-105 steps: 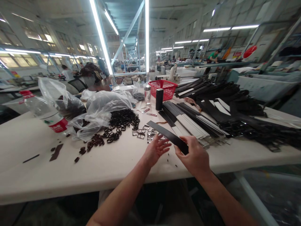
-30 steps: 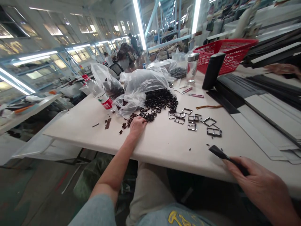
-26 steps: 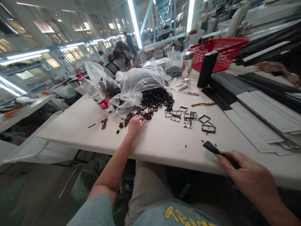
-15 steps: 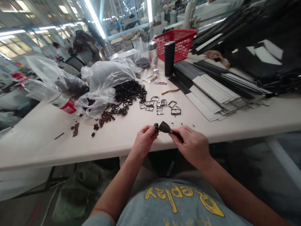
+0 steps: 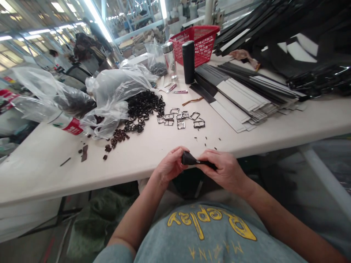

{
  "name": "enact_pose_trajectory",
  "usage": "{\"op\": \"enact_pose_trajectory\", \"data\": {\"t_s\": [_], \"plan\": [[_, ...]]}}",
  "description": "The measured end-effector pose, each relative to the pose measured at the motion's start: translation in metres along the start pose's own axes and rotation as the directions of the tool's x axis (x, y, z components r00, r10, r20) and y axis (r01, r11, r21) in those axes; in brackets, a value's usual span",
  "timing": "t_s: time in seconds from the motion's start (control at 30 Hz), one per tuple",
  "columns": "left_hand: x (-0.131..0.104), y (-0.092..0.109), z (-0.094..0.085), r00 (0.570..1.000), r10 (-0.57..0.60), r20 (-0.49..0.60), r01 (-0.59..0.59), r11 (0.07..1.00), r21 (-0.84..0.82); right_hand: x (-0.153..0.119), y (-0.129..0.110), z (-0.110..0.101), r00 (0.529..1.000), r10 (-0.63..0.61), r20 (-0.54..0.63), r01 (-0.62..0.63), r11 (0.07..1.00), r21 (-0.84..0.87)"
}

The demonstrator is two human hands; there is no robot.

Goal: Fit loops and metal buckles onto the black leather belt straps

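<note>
Above the table's front edge, my right hand (image 5: 223, 168) is closed around a black leather-like strap (image 5: 189, 158). Its wide end flares toward my left hand and narrows near a small shiny spot by my right fingertips. My left hand (image 5: 171, 162) is closed at that wide end, thumb on top. The small black loop seen in its fingers a moment ago is now hidden by the fingers and strap. Beyond my hands lie several metal buckles (image 5: 181, 125). A heap of black loops (image 5: 146, 104) and some small brown loops (image 5: 120, 136) lie to the left.
Clear plastic bags (image 5: 115, 82) stand behind the loops. A glass bottle (image 5: 170, 64), a black flask (image 5: 188, 62) and a red basket (image 5: 207, 44) stand at the back. Stacked strips (image 5: 241, 98) cover the right side. Small dark scraps (image 5: 205, 144) lie near my right hand.
My two hands have come closer together. The strap's wide end, apart from the loop before, now meets my left fingers. The view has shifted slightly.
</note>
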State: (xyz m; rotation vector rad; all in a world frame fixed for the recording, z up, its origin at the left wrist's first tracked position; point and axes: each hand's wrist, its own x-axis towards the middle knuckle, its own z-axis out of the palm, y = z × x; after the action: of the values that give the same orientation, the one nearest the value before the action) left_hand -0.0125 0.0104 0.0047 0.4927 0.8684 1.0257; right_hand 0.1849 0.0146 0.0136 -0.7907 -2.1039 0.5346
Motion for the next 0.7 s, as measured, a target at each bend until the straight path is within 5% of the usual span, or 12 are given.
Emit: {"op": "enact_pose_trajectory", "data": {"t_s": [0.37,0.53,0.7], "plan": [[-0.003,-0.015,0.006,0.986,-0.101,0.134,0.084,0.988,0.128,-0.015,-0.005,0.004,1.0,-0.012,0.013,0.01,0.996,0.086],[-0.005,-0.027,0.022,0.967,0.255,0.013,-0.251,0.937,0.241,-0.018,-0.002,0.009,0.988,0.069,-0.139,-0.076,0.996,-0.04],[-0.008,-0.045,0.036,0.955,0.235,0.181,-0.254,0.963,0.092,-0.015,-0.002,0.015,0.972,0.08,-0.22,-0.112,0.984,-0.137]]}}
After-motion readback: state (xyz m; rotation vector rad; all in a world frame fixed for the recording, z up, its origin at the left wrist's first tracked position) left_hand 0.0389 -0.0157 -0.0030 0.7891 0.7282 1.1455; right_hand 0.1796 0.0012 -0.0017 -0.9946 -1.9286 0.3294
